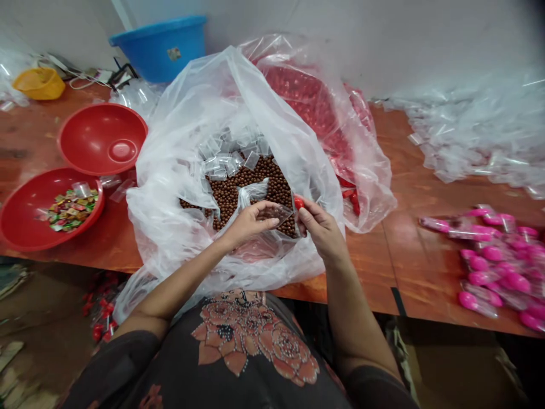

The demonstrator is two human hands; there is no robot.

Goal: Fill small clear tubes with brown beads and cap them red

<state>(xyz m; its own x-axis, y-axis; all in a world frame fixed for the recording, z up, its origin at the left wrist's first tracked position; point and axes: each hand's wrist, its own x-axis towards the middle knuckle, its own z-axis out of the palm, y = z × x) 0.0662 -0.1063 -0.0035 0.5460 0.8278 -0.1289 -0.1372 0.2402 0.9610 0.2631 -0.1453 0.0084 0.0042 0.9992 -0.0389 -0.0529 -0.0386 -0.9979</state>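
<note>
My left hand [251, 221] is closed on a clear plastic tube [281, 213], which points right over the open bag. Close to the tube's end, my right hand [319, 227] pinches a small red cap [298, 202] between thumb and fingers. Below both hands a large white plastic bag [170, 227] lies open. Inside it are many small brown balls [230, 196], with several clear tubes [225, 162] heaped on them toward the back. Whether the cap touches the tube I cannot tell.
Two red bowls [72, 136] stand left, the nearer holding wrapped sweets [72, 210]. Behind are a blue tub [166, 48] and a clear bag of red pieces [366, 153]. Clear tubes [464, 136] and pink-capped tubes [494, 255] lie right on the wooden table [370, 267].
</note>
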